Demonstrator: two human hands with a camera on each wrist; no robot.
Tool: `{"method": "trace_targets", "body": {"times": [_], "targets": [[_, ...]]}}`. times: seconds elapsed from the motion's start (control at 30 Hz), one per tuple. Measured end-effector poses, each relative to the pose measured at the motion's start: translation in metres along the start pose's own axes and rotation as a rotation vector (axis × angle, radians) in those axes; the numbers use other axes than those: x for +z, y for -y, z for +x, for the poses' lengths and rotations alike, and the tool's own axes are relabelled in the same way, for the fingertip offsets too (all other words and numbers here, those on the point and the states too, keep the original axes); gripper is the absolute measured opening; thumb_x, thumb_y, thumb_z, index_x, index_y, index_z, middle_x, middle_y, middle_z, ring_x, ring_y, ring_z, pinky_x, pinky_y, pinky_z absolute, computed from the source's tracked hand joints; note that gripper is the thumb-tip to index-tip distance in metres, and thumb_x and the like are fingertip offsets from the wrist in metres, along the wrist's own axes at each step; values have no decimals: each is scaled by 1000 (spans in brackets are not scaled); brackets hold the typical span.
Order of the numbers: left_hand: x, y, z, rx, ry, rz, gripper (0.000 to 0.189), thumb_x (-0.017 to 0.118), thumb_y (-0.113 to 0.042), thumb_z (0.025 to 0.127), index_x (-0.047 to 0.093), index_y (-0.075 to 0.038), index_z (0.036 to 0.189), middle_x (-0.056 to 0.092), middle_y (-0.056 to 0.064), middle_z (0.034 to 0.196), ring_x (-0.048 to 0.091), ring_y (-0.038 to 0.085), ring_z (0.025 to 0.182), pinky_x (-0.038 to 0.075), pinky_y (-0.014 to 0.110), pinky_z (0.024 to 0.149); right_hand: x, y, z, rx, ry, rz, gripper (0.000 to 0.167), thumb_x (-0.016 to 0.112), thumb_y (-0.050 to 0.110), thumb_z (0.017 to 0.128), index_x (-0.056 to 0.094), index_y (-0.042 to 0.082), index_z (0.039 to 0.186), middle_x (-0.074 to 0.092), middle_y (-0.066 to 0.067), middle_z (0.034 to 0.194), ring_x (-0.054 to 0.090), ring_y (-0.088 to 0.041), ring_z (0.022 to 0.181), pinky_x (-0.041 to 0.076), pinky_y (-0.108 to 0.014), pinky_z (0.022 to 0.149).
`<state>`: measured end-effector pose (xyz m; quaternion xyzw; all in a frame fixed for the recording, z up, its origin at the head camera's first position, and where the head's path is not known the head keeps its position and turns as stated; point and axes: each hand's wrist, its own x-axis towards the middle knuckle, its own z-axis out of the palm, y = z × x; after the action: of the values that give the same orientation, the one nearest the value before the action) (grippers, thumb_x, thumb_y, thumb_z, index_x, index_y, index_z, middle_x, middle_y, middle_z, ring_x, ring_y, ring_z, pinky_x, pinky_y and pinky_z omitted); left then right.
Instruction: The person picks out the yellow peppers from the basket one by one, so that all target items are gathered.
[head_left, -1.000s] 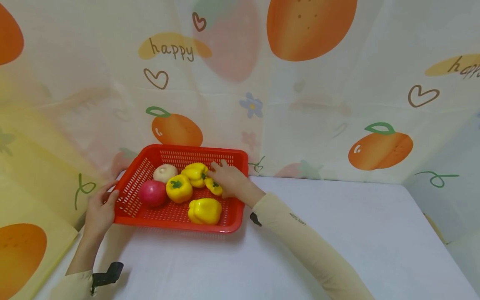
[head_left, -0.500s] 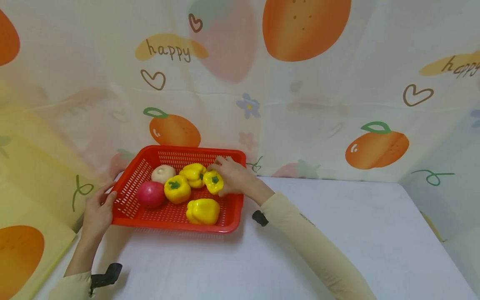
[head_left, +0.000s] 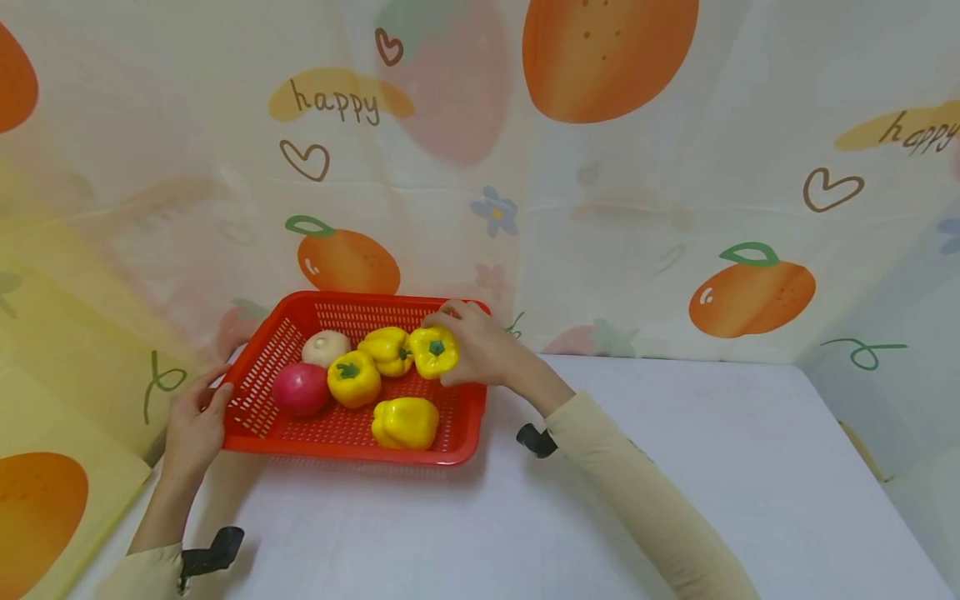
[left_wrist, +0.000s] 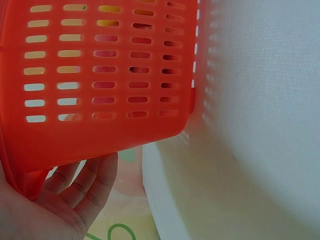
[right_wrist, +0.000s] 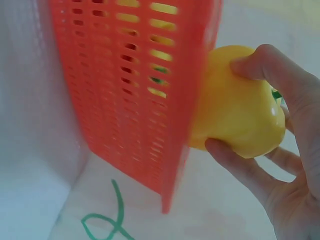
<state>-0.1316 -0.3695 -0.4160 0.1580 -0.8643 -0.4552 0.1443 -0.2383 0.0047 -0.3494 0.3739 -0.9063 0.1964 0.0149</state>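
With our left hand (head_left: 193,427) we are gripping the left edge of a slotted, rectangular red plastic basket (head_left: 337,451), while our right hand (head_left: 483,346) is pinching a glossy, lobed yellow bell pepper (head_left: 435,352) near the basket's far right corner, a smooth crimson fruit (head_left: 302,389) lying toward the left.

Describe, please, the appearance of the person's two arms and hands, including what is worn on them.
The left hand and right hand wear no gloves. The left sleeve and right sleeve are beige. Near the cuffs are a black, bent-shaped left wrist camera and a black right wrist camera, partly hidden.
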Motion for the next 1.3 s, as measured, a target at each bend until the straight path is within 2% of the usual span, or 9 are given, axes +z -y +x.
{"method": "trace_targets", "body": {"times": [0.13,0.33,0.57,0.7,0.87,1.0,1.13,1.23,1.3], "targets": [[0,-1,-1,-10,10,-2,48,40,-23,105,38,-4,149,55,29,114,56,2,67,52,21,55,-7,-7,-7,-15,-70,27,67,86,29,70,59,15,129,49,-8,126,47,-23,113,50,-35,94],[1,-1,0,-19,12,-7,48,40,-24,105,38,-5,149,55,28,116,55,1,68,52,21,55,-11,-17,-19,-29,-122,70,65,83,28,70,58,12,128,47,-9,124,49,-23,109,51,-32,90],[4,0,0,-8,15,-23,48,41,-24,105,39,-4,148,54,29,116,56,1,68,53,22,55,-27,-29,-32,-22,-201,91,63,83,20,70,59,11,128,48,-10,126,50,-26,115,51,-35,94],[2,0,0,-25,12,-7,49,40,-27,105,39,-6,149,54,25,115,55,0,70,52,20,57,-36,-41,-42,15,-203,77,67,86,20,70,59,10,131,50,-11,127,51,-25,111,52,-36,90],[0,2,-1,-34,5,-18,49,41,-27,105,39,-6,149,55,23,114,55,-1,69,52,19,57,-37,-59,-53,87,-192,135,68,86,20,70,58,8,131,51,-10,124,52,-25,108,54,-36,84],[-1,3,1,-2,-9,-19,47,43,-23,104,42,-4,147,61,5,96,56,-1,68,51,19,56,-33,-74,-61,133,-192,181,64,85,20,70,60,7,128,53,-10,119,53,-25,105,54,-39,85],[-1,2,1,7,-9,-15,47,43,-23,105,42,-4,147,59,0,92,56,0,69,51,19,57,-27,-89,-66,148,-173,214,63,84,23,70,61,4,126,56,-12,118,53,-27,105,51,-45,90],[-1,1,0,3,-4,-7,48,42,-25,105,41,-4,148,59,13,101,56,1,70,51,19,57,-23,-98,-70,170,-142,237,62,84,24,70,62,3,125,58,-13,119,53,-28,105,49,-47,91],[-2,1,-1,1,1,-4,48,41,-26,105,40,-5,148,59,15,104,56,1,70,52,20,58,-22,-103,-72,191,-116,241,62,83,24,70,62,3,125,59,-13,119,53,-28,105,48,-46,91]]}}
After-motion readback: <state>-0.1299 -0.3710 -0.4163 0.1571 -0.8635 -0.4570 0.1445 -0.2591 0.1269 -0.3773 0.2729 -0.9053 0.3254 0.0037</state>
